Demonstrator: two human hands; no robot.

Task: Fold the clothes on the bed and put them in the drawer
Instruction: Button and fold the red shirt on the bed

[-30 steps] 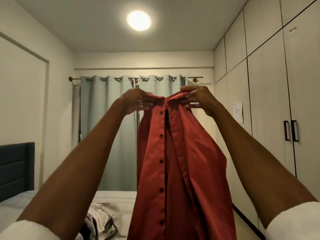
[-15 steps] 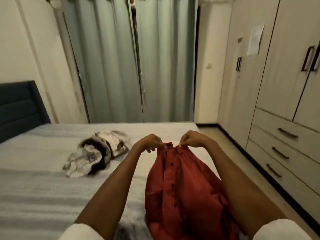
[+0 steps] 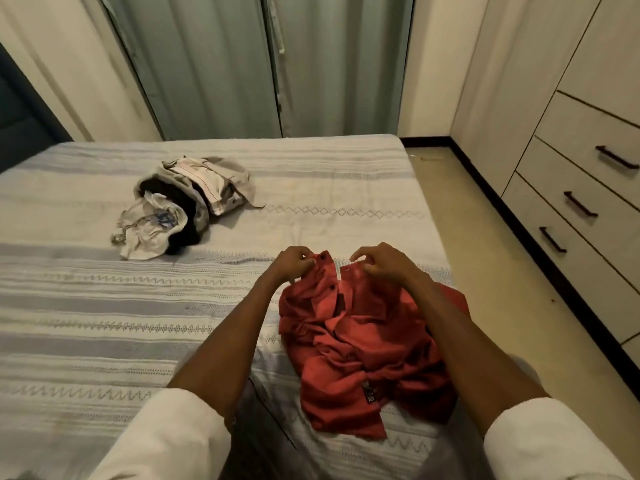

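— Where's the red shirt right now?

— On the bed, crumpled in a heap under and between both forearms, near the bed's floor-side edge. Its far edge, with the row of dark buttons, lies just under the two hands.

— And the hands?

— The left hand has its fingers curled, pinching the buttoned edge of the shirt. The right hand sits just to the right of it, fingers bent over the other front edge; whether it actually grips the cloth, I cannot tell.

— Anything else on the bed?

— A pile of clothes, pale and dark pieces tangled together, lies well beyond the left hand and off to its left. The drawers stand far to the right of the right hand, across the floor, all closed.
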